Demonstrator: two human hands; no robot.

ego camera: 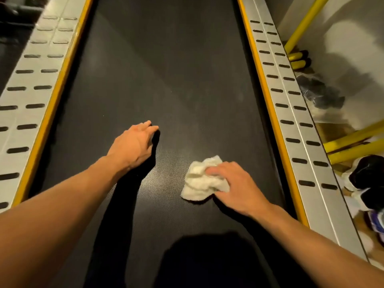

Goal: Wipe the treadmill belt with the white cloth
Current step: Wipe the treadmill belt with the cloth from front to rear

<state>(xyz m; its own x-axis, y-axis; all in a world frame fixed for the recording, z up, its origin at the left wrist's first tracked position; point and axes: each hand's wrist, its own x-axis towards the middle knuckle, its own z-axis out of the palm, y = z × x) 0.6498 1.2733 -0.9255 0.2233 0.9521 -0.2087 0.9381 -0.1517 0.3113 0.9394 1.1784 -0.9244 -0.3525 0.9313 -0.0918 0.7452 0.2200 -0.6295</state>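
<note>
Pressing on the crumpled white cloth (197,183) with the right hand (236,183), fingers bunched into it so it's gripped. It sits on the treadmill belt (166,69), nearer the right edge, toward the near end. Left hand (135,144) is braced on the belt left of the cloth, fingers stretched out, holding nothing. Grey slotted side rails (291,100) run along both edges.

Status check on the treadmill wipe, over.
Right hand grips crumpled white cloth on black textured treadmill belt. Left hand rests on belt. Nothing blocking.
</note>
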